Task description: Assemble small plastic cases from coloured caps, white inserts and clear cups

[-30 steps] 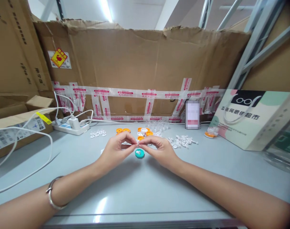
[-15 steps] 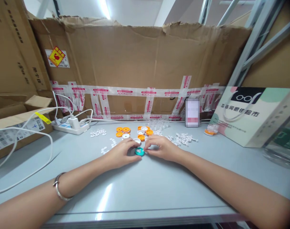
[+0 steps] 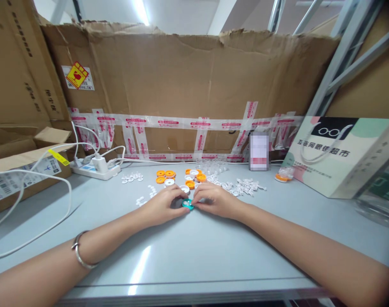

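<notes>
Both hands rest on the grey table (image 3: 194, 247) around a small teal round cap (image 3: 188, 205). My left hand (image 3: 164, 206) curls against its left side, fingertips touching it. My right hand (image 3: 213, 198) pinches the cap's right edge with thumb and fingers. Just behind the hands lie several orange and white caps (image 3: 191, 177), and small white plastic pieces (image 3: 242, 186) are scattered to the right. A metal bangle (image 3: 79, 253) circles my left wrist.
A taped cardboard wall (image 3: 188, 94) closes the back. A white power strip (image 3: 95, 169) with cables sits at the back left beside a cardboard box (image 3: 21, 170). A printed paper bag (image 3: 341, 155) leans at the right, with a clear plastic bag (image 3: 373, 209) beside it.
A second ago both hands pinched a tiny white piece above the teal cap. They have dropped to the table and now close on the cap from both sides.
</notes>
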The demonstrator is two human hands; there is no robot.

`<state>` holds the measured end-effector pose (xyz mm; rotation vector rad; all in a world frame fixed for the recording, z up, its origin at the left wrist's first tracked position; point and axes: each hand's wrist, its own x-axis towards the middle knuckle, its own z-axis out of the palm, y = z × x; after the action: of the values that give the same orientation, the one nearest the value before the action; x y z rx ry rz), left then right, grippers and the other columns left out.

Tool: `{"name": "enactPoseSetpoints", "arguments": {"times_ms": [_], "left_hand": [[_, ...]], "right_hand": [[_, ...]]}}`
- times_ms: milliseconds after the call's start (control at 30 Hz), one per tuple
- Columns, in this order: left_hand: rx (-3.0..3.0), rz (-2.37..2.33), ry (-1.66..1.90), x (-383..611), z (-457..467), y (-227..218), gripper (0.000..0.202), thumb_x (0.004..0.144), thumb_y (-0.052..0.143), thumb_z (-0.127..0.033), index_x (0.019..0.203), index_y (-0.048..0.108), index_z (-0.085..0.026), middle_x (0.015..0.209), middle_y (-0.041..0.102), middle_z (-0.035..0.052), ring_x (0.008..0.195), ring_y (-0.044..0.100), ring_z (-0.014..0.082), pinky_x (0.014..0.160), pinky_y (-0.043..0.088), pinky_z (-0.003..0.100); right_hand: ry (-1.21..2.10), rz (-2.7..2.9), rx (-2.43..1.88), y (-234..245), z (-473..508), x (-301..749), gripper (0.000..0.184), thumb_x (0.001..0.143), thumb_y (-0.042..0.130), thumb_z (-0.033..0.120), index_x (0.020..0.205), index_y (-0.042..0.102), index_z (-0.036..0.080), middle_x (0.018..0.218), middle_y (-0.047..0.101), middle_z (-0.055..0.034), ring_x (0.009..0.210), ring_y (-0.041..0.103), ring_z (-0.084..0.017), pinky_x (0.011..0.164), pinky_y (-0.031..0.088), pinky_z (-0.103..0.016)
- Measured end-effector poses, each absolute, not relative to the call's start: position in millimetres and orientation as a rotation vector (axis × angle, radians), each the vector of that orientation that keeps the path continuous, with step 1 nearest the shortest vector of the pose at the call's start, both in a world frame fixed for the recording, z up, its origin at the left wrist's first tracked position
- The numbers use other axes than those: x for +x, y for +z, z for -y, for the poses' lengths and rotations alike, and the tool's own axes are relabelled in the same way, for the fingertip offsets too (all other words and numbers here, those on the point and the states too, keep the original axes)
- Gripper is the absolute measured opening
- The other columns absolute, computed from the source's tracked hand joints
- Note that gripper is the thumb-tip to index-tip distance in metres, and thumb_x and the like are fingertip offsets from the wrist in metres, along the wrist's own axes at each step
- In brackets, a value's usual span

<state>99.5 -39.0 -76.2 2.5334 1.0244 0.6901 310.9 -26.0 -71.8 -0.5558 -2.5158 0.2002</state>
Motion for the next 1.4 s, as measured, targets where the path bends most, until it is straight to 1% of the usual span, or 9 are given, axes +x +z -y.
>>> {"name": "enactPoseSetpoints", "arguments": {"times_ms": [267, 400, 600, 700, 867, 1000, 1100, 1300, 1400], "left_hand": [[2.528, -1.029, 0.694, 99.3, 39.2, -76.2, 0.026, 0.078, 0.056, -0.036, 0.097, 0.06, -0.02, 0.093, 0.056, 0.0048, 0.085, 0.052, 0.0178, 0.073, 0.041, 0.027], [2.526, -1.036, 0.684, 99.2, 40.1, -75.6, 0.025, 0.078, 0.056, -0.036, 0.098, 0.06, -0.02, 0.093, 0.056, 0.0044, 0.085, 0.052, 0.0172, 0.073, 0.04, 0.026], [2.507, -1.029, 0.687, 99.4, 40.7, -74.9, 0.025, 0.079, 0.055, -0.036, 0.098, 0.059, -0.021, 0.095, 0.057, 0.0041, 0.086, 0.052, 0.0172, 0.074, 0.041, 0.027], [2.468, -1.055, 0.684, 98.7, 39.5, -76.1, 0.026, 0.077, 0.059, -0.037, 0.096, 0.059, -0.02, 0.095, 0.058, 0.0042, 0.088, 0.053, 0.0178, 0.075, 0.041, 0.027], [2.386, -1.102, 0.704, 97.1, 39.0, -78.1, 0.04, 0.069, 0.066, -0.044, 0.099, 0.056, -0.019, 0.097, 0.059, 0.0056, 0.09, 0.055, 0.0197, 0.075, 0.043, 0.028], [2.452, -1.076, 0.687, 96.9, 40.7, -76.7, 0.031, 0.075, 0.061, -0.038, 0.099, 0.059, -0.02, 0.095, 0.058, 0.0046, 0.088, 0.054, 0.0183, 0.075, 0.041, 0.028], [2.483, -1.062, 0.677, 97.1, 40.9, -75.9, 0.024, 0.077, 0.058, -0.035, 0.096, 0.06, -0.02, 0.093, 0.057, 0.0035, 0.085, 0.053, 0.0167, 0.074, 0.041, 0.027], [2.45, -1.087, 0.7, 97.1, 39.6, -79.3, 0.025, 0.075, 0.06, -0.036, 0.093, 0.059, -0.018, 0.092, 0.058, 0.0038, 0.085, 0.054, 0.0169, 0.073, 0.041, 0.026], [2.438, -1.095, 0.701, 97.5, 40.4, -78.7, 0.028, 0.073, 0.061, -0.038, 0.092, 0.059, -0.018, 0.092, 0.059, 0.0041, 0.085, 0.054, 0.0176, 0.073, 0.042, 0.027]], "right_hand": [[0.233, 2.537, -0.556, -69.9, 26.6, 312.1, 0.013, 0.083, 0.052, 0.02, 0.084, 0.065, 0.02, 0.084, 0.066, -0.0054, 0.081, 0.059, -0.016, 0.077, 0.044, -0.033], [0.333, 2.504, -0.554, -66.3, 28.7, 312.5, 0.014, 0.083, 0.053, 0.022, 0.086, 0.066, 0.019, 0.085, 0.067, -0.0053, 0.081, 0.059, -0.016, 0.079, 0.044, -0.033], [0.524, 2.273, -0.806, -57.6, 30.7, 314.8, 0.019, 0.084, 0.05, 0.029, 0.081, 0.066, 0.018, 0.084, 0.068, -0.0051, 0.082, 0.061, -0.017, 0.078, 0.045, -0.032], [0.477, 2.352, -0.775, -57.1, 29.9, 315.7, 0.017, 0.083, 0.051, 0.026, 0.08, 0.066, 0.018, 0.082, 0.068, -0.0051, 0.079, 0.06, -0.017, 0.077, 0.045, -0.032], [0.405, 2.438, -0.69, -58.6, 28.3, 316.3, 0.012, 0.08, 0.056, 0.024, 0.084, 0.066, 0.018, 0.082, 0.067, -0.0047, 0.077, 0.058, -0.015, 0.077, 0.044, -0.031], [0.414, 2.474, -0.671, -59.3, 26.5, 317.9, 0.012, 0.079, 0.057, 0.023, 0.086, 0.066, 0.017, 0.084, 0.066, -0.0048, 0.078, 0.058, -0.015, 0.078, 0.044, -0.031], [0.426, 2.507, -0.669, -60.6, 26.0, 318.9, 0.014, 0.078, 0.056, 0.018, 0.087, 0.067, 0.017, 0.085, 0.065, -0.0052, 0.08, 0.057, -0.015, 0.08, 0.043, -0.031], [0.432, 2.565, -0.626, -63.6, 25.9, 318.6, 0.026, 0.077, 0.051, 0.01, 0.096, 0.067, 0.019, 0.088, 0.064, -0.005, 0.081, 0.056, -0.014, 0.08, 0.044, -0.03], [0.453, 2.528, -0.662, -62.4, 26.2, 317.6, 0.026, 0.078, 0.05, 0.01, 0.095, 0.068, 0.019, 0.088, 0.064, -0.0052, 0.08, 0.057, -0.014, 0.078, 0.045, -0.03]]}}
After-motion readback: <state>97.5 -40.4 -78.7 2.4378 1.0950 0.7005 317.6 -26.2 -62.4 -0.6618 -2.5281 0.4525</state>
